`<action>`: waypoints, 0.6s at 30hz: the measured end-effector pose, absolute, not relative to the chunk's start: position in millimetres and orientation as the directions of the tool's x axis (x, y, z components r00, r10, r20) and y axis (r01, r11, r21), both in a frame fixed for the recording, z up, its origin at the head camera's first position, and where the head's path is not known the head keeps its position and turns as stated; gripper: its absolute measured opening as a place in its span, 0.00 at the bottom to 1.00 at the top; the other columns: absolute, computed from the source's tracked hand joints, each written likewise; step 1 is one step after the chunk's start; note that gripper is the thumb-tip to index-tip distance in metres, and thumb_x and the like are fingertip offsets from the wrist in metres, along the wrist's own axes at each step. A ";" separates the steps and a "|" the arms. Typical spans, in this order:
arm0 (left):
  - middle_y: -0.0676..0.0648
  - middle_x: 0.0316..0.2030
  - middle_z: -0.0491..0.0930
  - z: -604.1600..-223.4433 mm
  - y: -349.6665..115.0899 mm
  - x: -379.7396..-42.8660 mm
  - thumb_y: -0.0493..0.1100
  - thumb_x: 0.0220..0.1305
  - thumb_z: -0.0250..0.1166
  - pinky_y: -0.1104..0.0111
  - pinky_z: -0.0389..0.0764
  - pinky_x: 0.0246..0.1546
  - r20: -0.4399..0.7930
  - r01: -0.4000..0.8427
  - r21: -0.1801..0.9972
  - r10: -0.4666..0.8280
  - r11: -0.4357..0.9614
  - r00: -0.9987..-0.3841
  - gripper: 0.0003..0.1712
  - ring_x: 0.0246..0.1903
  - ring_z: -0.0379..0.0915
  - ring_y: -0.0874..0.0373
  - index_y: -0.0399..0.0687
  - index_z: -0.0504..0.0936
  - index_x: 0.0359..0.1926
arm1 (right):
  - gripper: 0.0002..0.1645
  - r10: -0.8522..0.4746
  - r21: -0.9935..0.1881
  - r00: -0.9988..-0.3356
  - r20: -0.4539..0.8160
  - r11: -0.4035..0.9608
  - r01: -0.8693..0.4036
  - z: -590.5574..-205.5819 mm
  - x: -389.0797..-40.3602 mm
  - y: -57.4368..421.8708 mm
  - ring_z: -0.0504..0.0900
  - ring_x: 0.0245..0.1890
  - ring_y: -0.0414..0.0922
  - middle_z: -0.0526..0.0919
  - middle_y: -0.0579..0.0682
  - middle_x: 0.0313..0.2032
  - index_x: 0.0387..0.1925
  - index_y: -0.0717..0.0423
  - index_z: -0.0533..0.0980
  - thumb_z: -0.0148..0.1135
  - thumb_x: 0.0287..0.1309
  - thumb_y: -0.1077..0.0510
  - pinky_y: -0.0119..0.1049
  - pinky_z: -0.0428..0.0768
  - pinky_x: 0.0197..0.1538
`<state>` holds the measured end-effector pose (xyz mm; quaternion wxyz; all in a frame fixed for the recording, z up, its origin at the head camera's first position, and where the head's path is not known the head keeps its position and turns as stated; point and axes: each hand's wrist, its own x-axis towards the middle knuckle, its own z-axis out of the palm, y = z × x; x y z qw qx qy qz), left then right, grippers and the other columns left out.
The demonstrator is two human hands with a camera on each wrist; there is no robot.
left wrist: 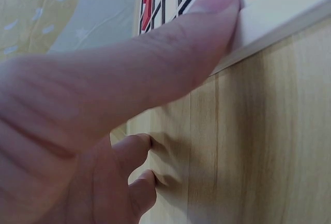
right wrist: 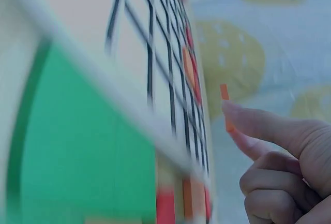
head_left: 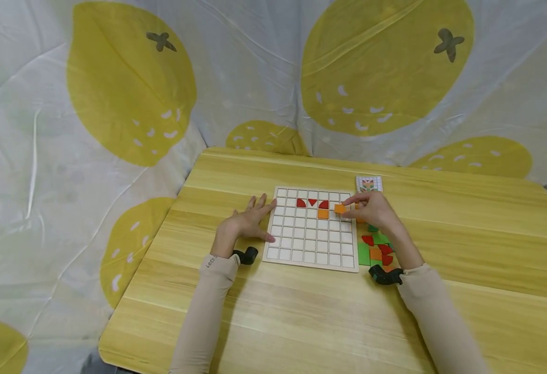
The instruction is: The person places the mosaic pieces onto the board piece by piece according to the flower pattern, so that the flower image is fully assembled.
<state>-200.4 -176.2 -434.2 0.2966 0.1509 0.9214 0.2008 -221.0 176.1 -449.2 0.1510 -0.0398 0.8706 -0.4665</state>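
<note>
A white board with a square grid [head_left: 301, 242] lies on the wooden table. In its upper rows sit two red quarter-round tiles, a small red triangle [head_left: 312, 202] between them, and an orange square [head_left: 323, 213] under the right one. My right hand [head_left: 375, 210] pinches another orange square tile [head_left: 339, 209] between thumb and fingers, over the board's right side; the right wrist view shows it edge-on, raised off the grid. At the board's left edge my left hand [head_left: 243, 224] rests with fingers spread, its thumb [left wrist: 220, 1] lying on the rim.
Right of the board lies a pile of loose tiles, among them a green square [head_left: 364, 254], red quarter-rounds [head_left: 387, 259] and orange squares. A small pattern card [head_left: 362, 182] lies behind the pile. A lemon-print curtain [head_left: 254, 67] hangs along the table's back edge [head_left: 395, 169].
</note>
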 end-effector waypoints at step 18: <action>0.44 0.84 0.24 -432.9 -176.1 -199.2 0.55 0.65 0.72 0.24 0.32 0.72 -0.484 0.156 0.460 0.395 0.874 -0.781 0.62 0.82 0.15 0.41 0.59 0.38 0.85 | 0.17 -0.256 -0.861 -0.939 -0.229 0.502 0.073 -460.2 -220.8 114.2 0.56 0.16 0.41 0.61 0.41 0.13 0.45 0.58 0.88 0.80 0.52 0.60 0.34 0.60 0.26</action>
